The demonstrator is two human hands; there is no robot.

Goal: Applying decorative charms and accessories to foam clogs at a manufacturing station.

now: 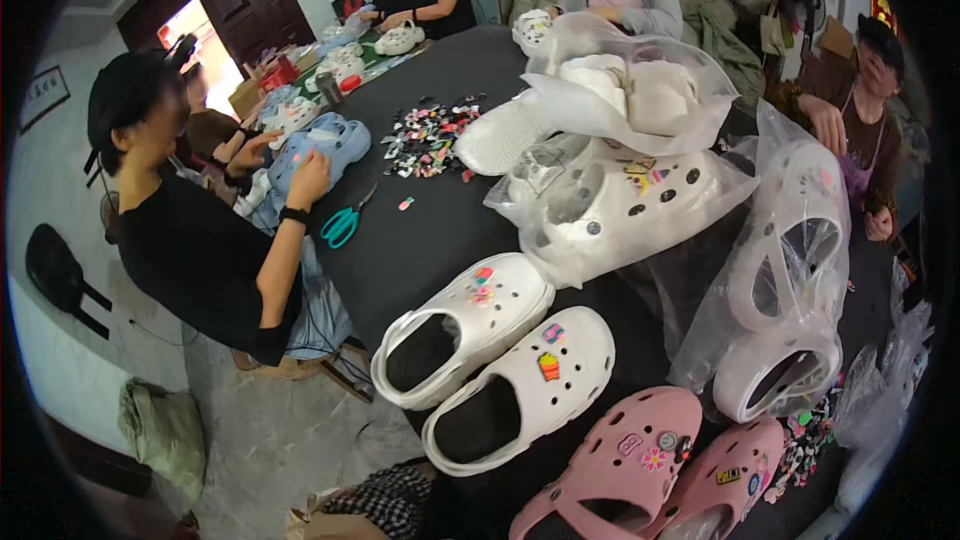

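Neither my left hand nor my right hand shows. Nearest to me on the dark table lies a pair of pink clogs, one [640, 420] beside the other [715, 485], both set with charms and cut off by the lower edge. Further left sit two white clogs side by side: the left one [520, 282] has pastel charms, the right one [588, 365] a yellow-and-red charm. Behind them a charm-studded white clog [620, 215] is inside a clear plastic bag, with more bagged white shoes [665, 90] on top. Another clear bag [790, 240] holds white clogs at the right.
Loose charms form a pile [430, 140] mid-table and another [800, 450] at the right. Teal-handled scissors [342, 228] lie near the left edge. A person in black [200, 230] at the left handles blue clogs [345, 145]. Several other people sit around the table. Checkered cloth [390, 500] shows below.
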